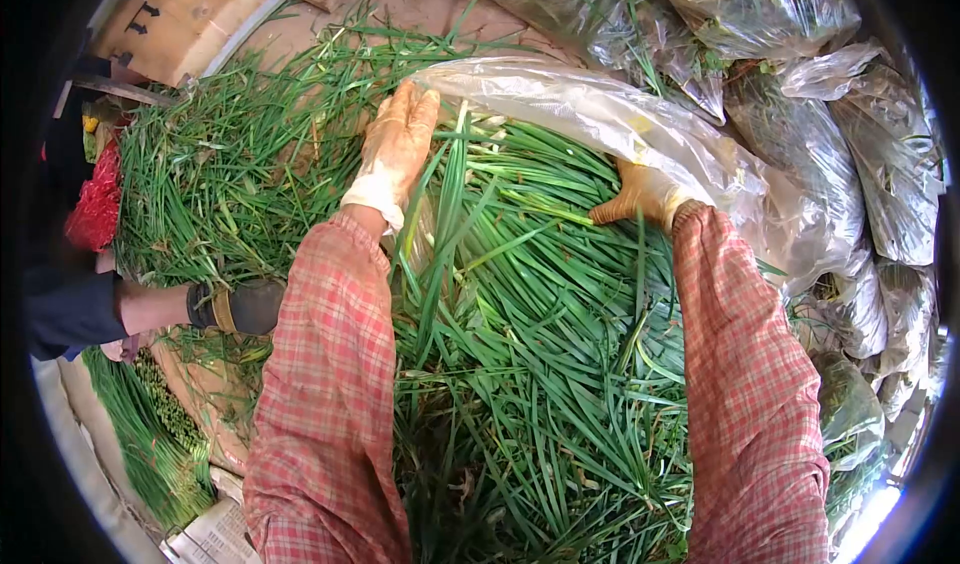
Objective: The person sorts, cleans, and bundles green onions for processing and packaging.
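A big bundle of garlic chives (pixel 545 214), long flat green leaves with pale ends, lies in front of me between my hands. A clear plastic bag (pixel 560 89) stretches over its far and right sides. My left hand (pixel 398 144), in a glove, rests at the bundle's left edge, fingers long and straight and nothing gripped. At the right side, my gloved right hand (pixel 640 194) presses on the chives by the bag's edge, thumb spread away from the fingers; its fingertips are partly hidden.
Loose chive leaves (pixel 220 174) cover the left side. Several filled plastic bags (pixel 800 154) are piled at the right. Another person's gloved hand (pixel 240 307) reaches in from the left, above a bunch of budded stems (pixel 150 434). A cardboard box (pixel 185 19) stands at the upper left.
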Tool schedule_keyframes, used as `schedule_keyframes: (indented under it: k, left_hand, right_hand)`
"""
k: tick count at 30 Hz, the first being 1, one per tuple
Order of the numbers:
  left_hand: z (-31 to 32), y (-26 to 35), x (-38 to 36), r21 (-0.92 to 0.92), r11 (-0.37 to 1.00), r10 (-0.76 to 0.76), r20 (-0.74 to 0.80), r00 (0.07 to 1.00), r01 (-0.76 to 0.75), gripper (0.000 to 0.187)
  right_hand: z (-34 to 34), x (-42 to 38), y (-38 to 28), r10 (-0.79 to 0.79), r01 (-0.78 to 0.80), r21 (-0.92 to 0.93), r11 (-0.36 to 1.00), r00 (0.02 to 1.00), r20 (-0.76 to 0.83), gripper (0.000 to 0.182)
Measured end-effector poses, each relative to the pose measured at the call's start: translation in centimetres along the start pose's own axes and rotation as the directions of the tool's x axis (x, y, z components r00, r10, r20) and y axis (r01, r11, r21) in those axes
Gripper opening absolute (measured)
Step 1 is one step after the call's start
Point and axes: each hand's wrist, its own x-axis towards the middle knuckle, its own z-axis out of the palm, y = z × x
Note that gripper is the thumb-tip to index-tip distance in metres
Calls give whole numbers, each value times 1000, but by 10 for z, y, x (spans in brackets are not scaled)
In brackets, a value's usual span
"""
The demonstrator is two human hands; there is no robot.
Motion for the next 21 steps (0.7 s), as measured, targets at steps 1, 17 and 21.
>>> schedule_keyframes:
  k: [1, 17, 21]
  left_hand:
    - [0, -6, 3, -55, 998, -19, -6, 1000, 19, 62]
    - [-64, 16, -92, -685, 695, -406, -119, 906, 221, 49]
    - [-40, 77, -232, -579, 778, -403, -159, 901, 245, 43]
  right_hand:
    - [1, 0, -2, -53, 51, -35, 998, 998, -43, 97]
    - [88, -157, -82, -67, -110, -226, 968, 754, -653, 52]
    - [87, -167, -81, -66, -82, -190, 978, 750, -659, 51]
